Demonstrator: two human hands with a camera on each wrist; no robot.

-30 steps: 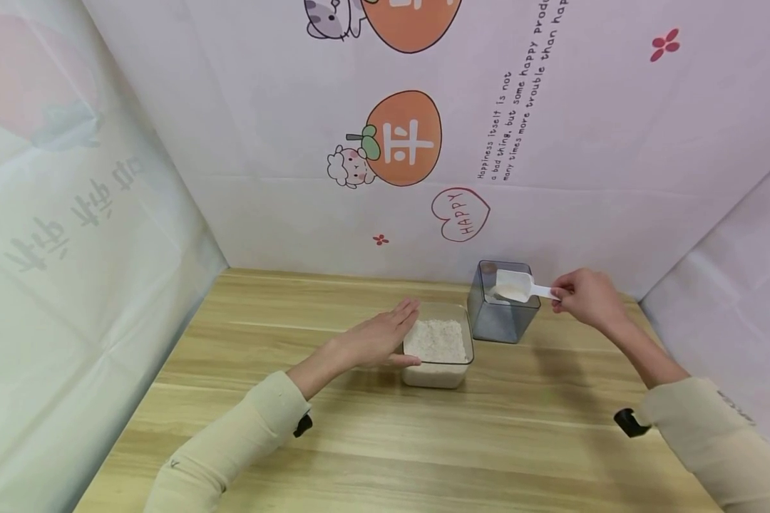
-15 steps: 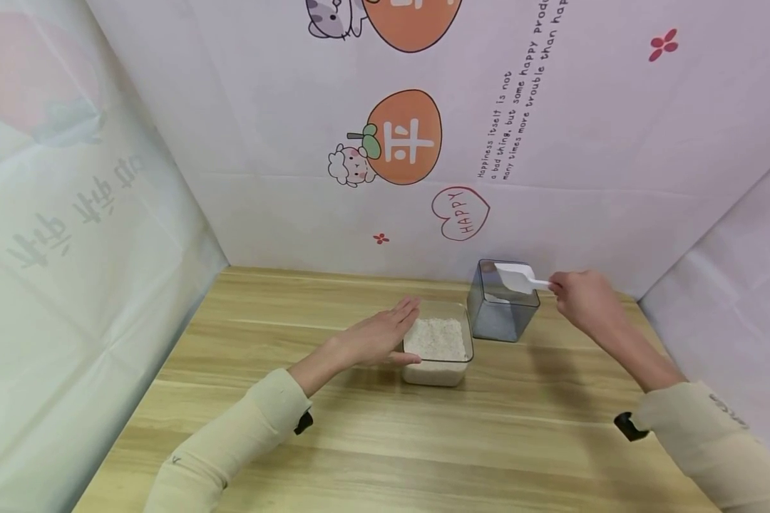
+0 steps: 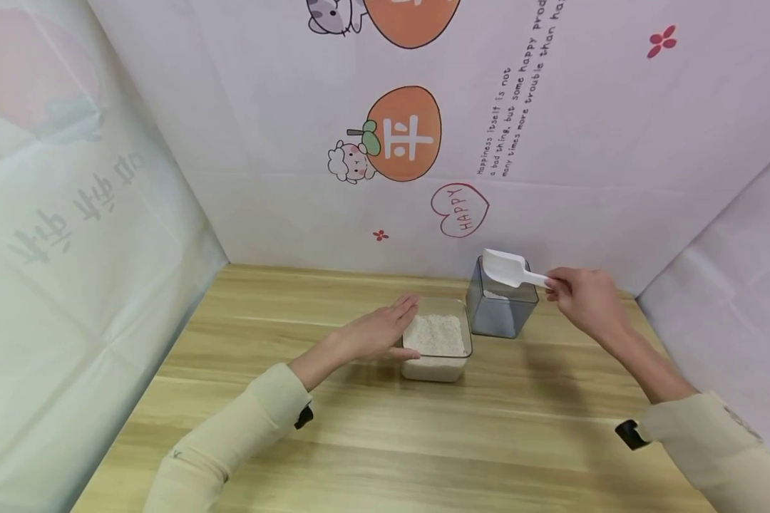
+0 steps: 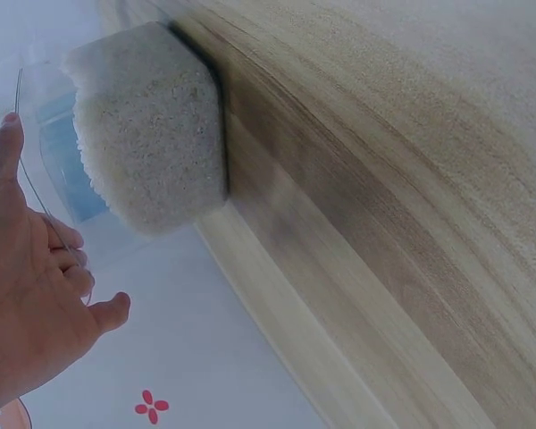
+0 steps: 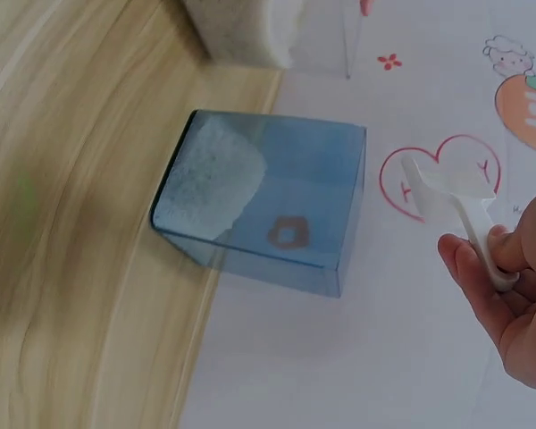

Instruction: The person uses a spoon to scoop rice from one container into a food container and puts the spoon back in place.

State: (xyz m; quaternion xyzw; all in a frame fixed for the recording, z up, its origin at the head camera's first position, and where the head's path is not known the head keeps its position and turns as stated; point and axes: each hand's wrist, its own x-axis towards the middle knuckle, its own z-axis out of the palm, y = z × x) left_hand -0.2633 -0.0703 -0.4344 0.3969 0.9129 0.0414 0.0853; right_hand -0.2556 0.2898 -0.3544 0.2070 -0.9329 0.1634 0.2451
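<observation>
My right hand pinches the handle of a white scoop, also seen in the right wrist view. The scoop's bowl is tilted above the open top of a blue-grey see-through box; I can make out no grains in it. Rice lies heaped at the bottom of that box. With fairly straight fingers my left hand rests against the left side and rim of a clear square container. Rice fills roughly its lower half.
Both containers stand side by side on a wood-grain table, near its back edge. A printed white wall sheet rises right behind them. Another sheet closes the left side, and one more the right.
The scoop, which held rice a second ago, has tipped over the blue-grey box, then risen slightly and shifted left. My left hand has stayed at the clear container.
</observation>
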